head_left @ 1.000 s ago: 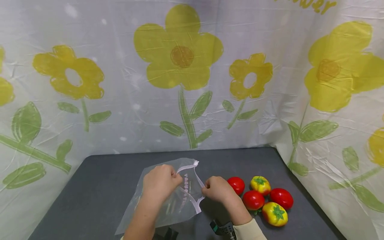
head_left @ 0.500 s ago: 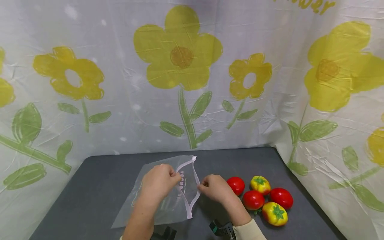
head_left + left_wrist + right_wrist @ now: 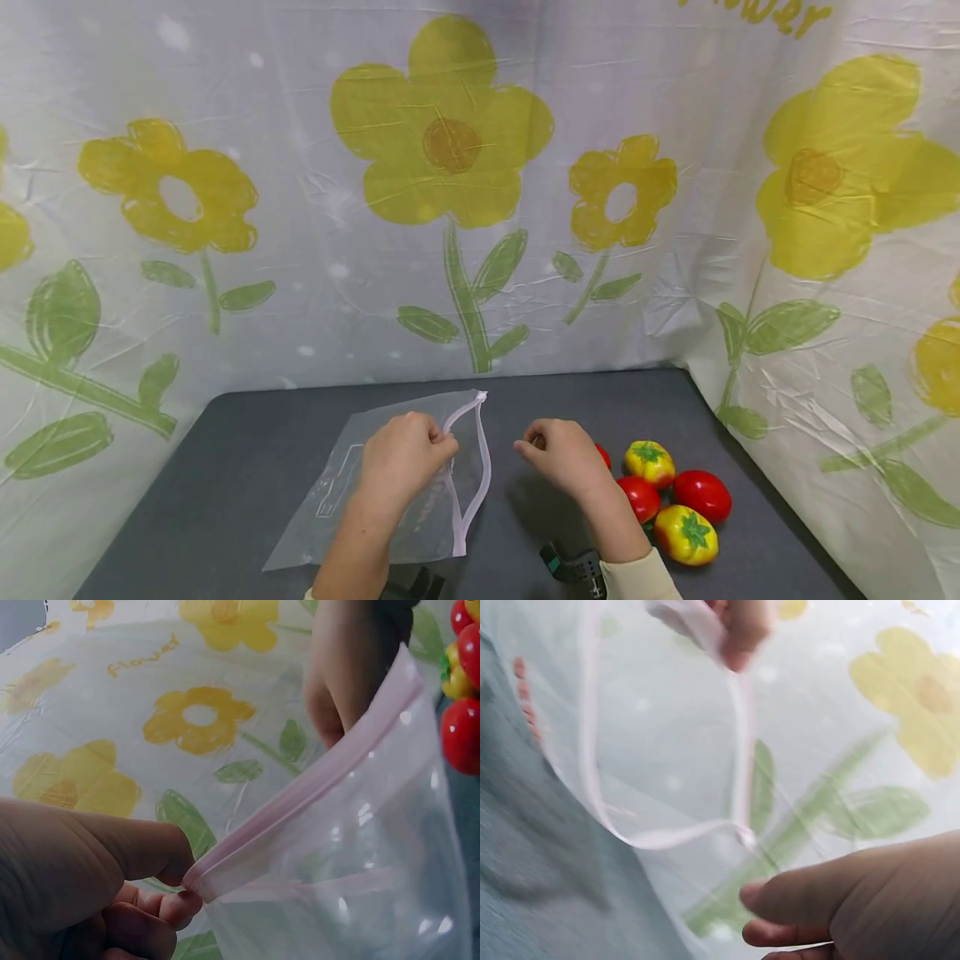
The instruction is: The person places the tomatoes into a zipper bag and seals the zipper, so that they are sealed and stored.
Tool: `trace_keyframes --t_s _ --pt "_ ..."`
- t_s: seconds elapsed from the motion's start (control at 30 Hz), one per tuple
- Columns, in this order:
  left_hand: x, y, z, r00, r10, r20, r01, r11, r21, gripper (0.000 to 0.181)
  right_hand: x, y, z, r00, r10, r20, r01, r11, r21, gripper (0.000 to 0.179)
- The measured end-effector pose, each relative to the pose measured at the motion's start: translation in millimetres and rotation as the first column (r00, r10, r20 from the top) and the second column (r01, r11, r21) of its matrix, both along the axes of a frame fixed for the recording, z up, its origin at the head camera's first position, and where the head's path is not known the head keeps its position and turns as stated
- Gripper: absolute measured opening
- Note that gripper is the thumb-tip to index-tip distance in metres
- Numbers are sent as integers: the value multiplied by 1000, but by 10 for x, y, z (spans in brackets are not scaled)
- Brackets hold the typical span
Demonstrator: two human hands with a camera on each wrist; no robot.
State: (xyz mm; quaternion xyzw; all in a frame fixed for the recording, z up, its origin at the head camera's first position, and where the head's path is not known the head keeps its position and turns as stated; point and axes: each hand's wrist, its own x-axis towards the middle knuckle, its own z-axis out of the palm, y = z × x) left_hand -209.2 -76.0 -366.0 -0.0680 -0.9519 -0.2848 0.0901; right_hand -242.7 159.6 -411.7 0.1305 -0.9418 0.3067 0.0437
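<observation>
Pinching the pale-pink zip strip of a clear, flat plastic bag was the left hand: thumb and index finger together, grip clamped on the strip along one side of the mouth. Bag sat over the middle of the dark grey bench, body spreading left under the left forearm. Mouth gaped: the two sides of the strip bowed apart mid-length and met at the far and near corners. Faint white outline printed on the bag face; lettering visible too, too blurred to read.

Right hand was off the bag, just to its right. Grip held nothing: fingers loosely curled, thumb tip slightly apart from them in the right wrist view.

Just beyond the right wrist: three glossy red rounded fruits, two partly hidden by that hand and wrist, plus two yellow-and-red fruits with green star-shaped tops, all clustered on the bench. Behind: white sheet printed with yellow flowers and green leaves. Black strap device at the right wrist, cream sleeve next to it.
</observation>
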Motion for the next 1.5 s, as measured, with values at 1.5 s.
trace_keyframes --t_s 1.5 --pt "-137 51 -137 999 -32 -13 32 999 -10 36 -86 510 -100 987 -154 46 125 916 382 48"
